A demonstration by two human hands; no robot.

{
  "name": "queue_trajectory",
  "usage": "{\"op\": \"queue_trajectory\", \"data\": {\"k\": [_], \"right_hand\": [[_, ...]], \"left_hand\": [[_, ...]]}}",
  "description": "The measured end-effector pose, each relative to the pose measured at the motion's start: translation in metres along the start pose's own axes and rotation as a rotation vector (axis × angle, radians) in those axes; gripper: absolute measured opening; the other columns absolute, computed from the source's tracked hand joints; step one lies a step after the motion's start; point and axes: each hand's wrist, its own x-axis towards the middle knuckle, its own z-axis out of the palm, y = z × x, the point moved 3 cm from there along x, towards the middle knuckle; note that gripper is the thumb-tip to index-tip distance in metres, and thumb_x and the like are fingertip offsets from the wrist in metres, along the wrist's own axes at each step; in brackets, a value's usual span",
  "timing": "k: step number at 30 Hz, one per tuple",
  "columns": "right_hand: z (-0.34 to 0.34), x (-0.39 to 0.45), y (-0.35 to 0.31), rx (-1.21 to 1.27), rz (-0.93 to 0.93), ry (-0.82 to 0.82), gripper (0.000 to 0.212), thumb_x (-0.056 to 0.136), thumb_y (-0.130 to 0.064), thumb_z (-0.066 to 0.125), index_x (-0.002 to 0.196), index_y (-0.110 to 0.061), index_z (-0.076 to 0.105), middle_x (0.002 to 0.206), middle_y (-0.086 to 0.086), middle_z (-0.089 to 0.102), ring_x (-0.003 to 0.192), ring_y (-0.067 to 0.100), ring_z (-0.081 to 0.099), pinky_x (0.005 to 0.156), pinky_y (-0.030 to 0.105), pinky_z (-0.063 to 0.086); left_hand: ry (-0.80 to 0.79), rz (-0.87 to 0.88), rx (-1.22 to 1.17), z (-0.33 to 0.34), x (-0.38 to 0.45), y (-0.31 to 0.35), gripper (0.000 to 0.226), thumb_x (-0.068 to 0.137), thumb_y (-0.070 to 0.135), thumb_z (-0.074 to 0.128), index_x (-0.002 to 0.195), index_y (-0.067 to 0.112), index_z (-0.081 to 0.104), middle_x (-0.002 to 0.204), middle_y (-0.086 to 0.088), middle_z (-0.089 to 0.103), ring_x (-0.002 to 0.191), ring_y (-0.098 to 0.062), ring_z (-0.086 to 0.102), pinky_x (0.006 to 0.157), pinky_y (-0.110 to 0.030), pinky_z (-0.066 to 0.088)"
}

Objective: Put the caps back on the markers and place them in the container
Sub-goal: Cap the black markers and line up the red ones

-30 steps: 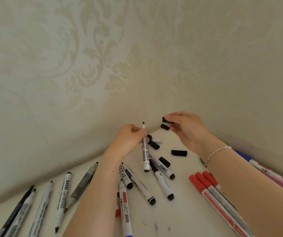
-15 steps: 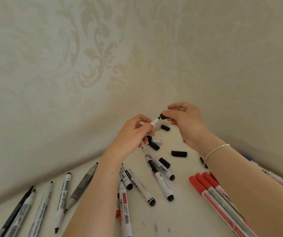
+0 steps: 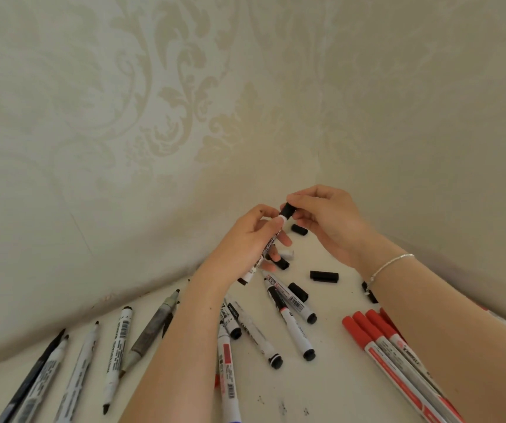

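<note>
My left hand (image 3: 245, 245) grips a white marker (image 3: 268, 245) with black print, tilted up to the right above the table. My right hand (image 3: 325, 218) pinches a black cap (image 3: 286, 209) that sits on the marker's tip. Loose black caps (image 3: 324, 276) lie on the white table (image 3: 331, 386) just below the hands. No container is in view.
Several uncapped white markers (image 3: 117, 346) lie in a row at the lower left. More black-ended markers (image 3: 291, 322) lie in the middle, partly under my left forearm. Red-capped markers (image 3: 377, 340) lie at the right beneath my right arm. Patterned walls meet in a corner right behind the hands.
My left hand lifted the marker off the table and tilted its tip toward my right hand. My right hand brought the black cap over and set it on the tip.
</note>
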Motion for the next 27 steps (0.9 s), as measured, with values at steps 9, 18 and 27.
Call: {"op": "queue_trajectory", "data": {"k": [9,18,27], "right_hand": [[0.009,0.001,0.011,-0.081,-0.038,0.186,0.012,0.087,-0.014,0.065,0.076,-0.011,0.061,0.075,0.007,0.067,0.062,0.013,0.061,0.07,0.027,0.049],[0.024,-0.001,0.005,-0.143,-0.058,0.232,0.007,0.088,-0.014,0.062,0.084,-0.01,0.058,0.077,0.007,0.065,0.051,0.003,0.057,0.057,0.02,0.044],[0.008,0.002,-0.01,-0.478,-0.02,0.056,0.013,0.08,-0.002,0.063,0.079,-0.014,0.057,0.076,0.01,0.063,0.067,0.027,0.063,0.065,0.04,0.059]], "left_hand": [[0.138,-0.034,0.038,0.008,0.007,-0.005,0.015,0.1,0.026,0.047,0.092,0.014,0.052,0.07,-0.003,0.066,0.034,-0.003,0.036,0.038,-0.014,0.027],[0.236,0.023,0.149,0.002,0.006,0.0,0.021,0.099,0.03,0.049,0.094,0.011,0.056,0.061,0.005,0.065,0.037,0.0,0.042,0.044,-0.022,0.03],[0.042,-0.067,-0.039,0.013,0.005,0.0,0.017,0.099,0.015,0.043,0.09,0.008,0.056,0.086,-0.016,0.072,0.077,-0.03,0.072,0.072,-0.043,0.06]]}}
